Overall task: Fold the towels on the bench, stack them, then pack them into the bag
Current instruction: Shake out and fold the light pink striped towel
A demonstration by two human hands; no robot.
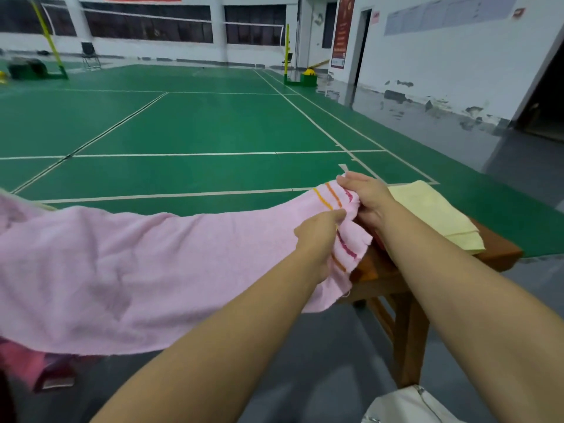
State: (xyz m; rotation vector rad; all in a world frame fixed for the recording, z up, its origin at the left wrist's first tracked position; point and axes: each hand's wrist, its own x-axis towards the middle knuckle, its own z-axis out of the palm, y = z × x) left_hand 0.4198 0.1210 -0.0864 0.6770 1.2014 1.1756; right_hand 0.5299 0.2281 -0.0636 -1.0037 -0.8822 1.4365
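Left hand: the left hand (320, 236), right of the frame's centre, is closed in a pinch on the striped end of the pink towel (122, 270), with the fingers curled into the cloth.
Right hand: the right hand (367, 199), just above and right of the left, grips the same end's upper corner, thumb and fingers pressed onto the fabric.
Pink towel: it stretches across the middle of the frame from the left edge to the hands, its end showing orange and magenta stripes; the lower edge sags at lower left.
Yellow towel: a folded yellow towel (439, 218) lies flat on the bench, right of the hands.
Bench: the brown wooden bench (500, 250) stands at right, one leg visible below.
Bag: a white bag (406, 407) sits at the bottom right edge, partly cut off.
Floor: a green court floor (183, 123) with white lines fills the upper half.
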